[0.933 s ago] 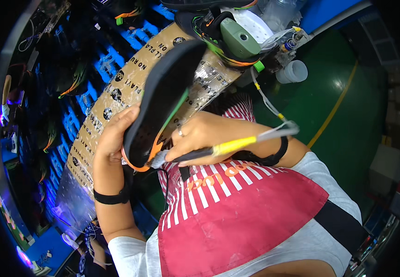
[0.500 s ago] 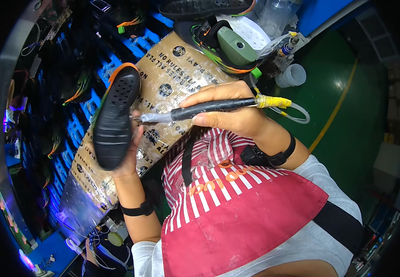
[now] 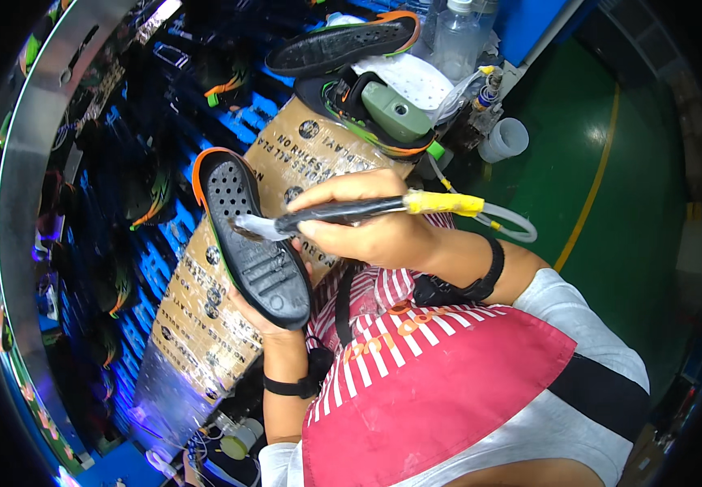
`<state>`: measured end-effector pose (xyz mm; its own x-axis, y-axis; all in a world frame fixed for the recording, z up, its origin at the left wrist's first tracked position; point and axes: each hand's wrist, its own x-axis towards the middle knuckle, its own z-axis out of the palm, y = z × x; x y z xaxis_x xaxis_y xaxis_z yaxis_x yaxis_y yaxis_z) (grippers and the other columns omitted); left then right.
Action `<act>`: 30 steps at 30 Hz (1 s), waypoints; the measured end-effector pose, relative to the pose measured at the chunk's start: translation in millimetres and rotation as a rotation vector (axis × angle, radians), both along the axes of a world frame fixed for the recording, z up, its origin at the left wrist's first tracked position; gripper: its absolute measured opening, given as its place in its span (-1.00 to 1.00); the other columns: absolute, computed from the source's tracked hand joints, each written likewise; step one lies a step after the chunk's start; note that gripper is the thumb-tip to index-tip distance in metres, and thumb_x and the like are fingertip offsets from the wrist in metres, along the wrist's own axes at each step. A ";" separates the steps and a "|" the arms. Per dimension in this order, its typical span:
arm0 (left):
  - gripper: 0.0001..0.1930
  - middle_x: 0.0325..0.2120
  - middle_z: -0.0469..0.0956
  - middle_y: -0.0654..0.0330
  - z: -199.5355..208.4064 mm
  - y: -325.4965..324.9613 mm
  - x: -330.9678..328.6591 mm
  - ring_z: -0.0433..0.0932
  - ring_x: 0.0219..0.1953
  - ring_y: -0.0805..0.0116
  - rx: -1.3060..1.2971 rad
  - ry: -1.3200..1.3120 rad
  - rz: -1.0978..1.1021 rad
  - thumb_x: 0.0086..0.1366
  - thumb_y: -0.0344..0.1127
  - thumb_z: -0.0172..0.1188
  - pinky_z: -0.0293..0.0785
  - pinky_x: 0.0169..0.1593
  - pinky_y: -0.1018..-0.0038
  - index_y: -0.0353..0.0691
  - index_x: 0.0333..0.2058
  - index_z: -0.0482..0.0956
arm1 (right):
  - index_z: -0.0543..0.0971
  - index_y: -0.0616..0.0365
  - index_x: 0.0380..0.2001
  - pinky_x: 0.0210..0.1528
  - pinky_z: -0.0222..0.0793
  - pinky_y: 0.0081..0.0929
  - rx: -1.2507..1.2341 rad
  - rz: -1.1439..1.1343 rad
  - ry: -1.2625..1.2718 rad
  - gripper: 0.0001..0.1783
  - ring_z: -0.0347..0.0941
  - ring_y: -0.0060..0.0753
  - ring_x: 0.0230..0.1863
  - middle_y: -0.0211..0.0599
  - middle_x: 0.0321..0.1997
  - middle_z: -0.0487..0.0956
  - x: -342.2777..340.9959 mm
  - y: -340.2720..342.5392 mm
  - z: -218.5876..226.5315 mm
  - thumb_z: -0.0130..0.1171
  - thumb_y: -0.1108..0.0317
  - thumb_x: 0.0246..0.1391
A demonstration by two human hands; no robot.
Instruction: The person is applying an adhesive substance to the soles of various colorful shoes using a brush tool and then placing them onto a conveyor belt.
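Observation:
My left hand point(image 3: 274, 321) grips a black shoe sole point(image 3: 252, 239) with an orange rim from below, its patterned face turned up toward me. My right hand point(image 3: 367, 227) holds a black brush tool point(image 3: 343, 213) with a yellow taped end and a clear hose point(image 3: 505, 227) trailing off to the right. The brush's pale tip point(image 3: 253, 227) rests on the middle of the sole.
A cardboard-covered bench point(image 3: 205, 325) lies under the hands. Two more soles point(image 3: 343, 45) and a green block point(image 3: 395, 114) sit at the far end, with plastic bottles point(image 3: 456, 36) and a white cup point(image 3: 503, 140). Blue racks point(image 3: 132, 243) with soles fill the left.
The sole has turned from edge-on and upright to face-up and moved right, closer to me. The brush has swung down so its tip now touches the sole.

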<state>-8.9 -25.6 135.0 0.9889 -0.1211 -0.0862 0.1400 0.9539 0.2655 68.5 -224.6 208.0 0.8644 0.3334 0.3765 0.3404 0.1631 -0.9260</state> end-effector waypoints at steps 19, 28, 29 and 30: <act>-0.36 0.25 0.04 0.23 -39.3 -16.8 -0.8 0.05 0.26 0.31 -1.259 0.134 -0.115 0.30 0.02 -0.17 0.06 0.27 0.34 -0.16 0.26 -0.02 | 0.56 0.23 -0.37 -0.47 0.39 -0.43 0.171 -0.272 -0.250 -0.80 0.52 -0.19 -0.52 -0.16 -0.52 0.56 15.3 41.9 -15.8 0.23 0.46 -0.17; -0.26 0.30 -0.09 0.29 -69.3 -4.0 -20.5 -0.06 0.30 0.26 -0.831 0.094 -0.078 0.18 0.10 0.00 -0.04 0.26 0.00 0.00 0.27 -0.01 | 0.54 0.25 -0.31 -0.47 0.38 -0.44 -0.092 -0.293 -0.339 -0.76 0.49 -0.17 -0.49 -0.14 -0.47 0.54 14.8 38.6 -10.0 0.21 0.46 -0.14; -0.31 0.30 -0.09 0.31 -69.3 -5.1 -21.0 -0.09 0.31 0.28 -1.230 0.143 -0.090 0.22 0.11 -0.09 -0.07 0.25 -0.07 0.02 0.27 -0.01 | 0.54 0.25 -0.32 -0.47 0.38 -0.44 -0.105 -0.245 -0.368 -0.76 0.49 -0.17 -0.49 -0.14 -0.48 0.54 14.3 38.9 -9.6 0.22 0.45 -0.15; -0.36 0.30 -0.09 0.33 -67.0 -4.9 -20.1 -0.11 0.32 0.29 -1.472 0.165 -0.104 0.26 0.13 -0.18 -0.10 0.24 -0.13 0.05 0.26 0.00 | 0.55 0.24 -0.34 -0.47 0.39 -0.45 -0.103 -0.211 -0.423 -0.77 0.50 -0.16 -0.49 -0.15 -0.49 0.54 12.3 37.8 -8.5 0.23 0.44 -0.16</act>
<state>-29.0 -30.5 68.0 0.9621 -0.2646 0.0663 0.1546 0.3288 -0.9317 80.8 -186.8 199.4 0.6957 0.2211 0.6835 0.7061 -0.0353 -0.7072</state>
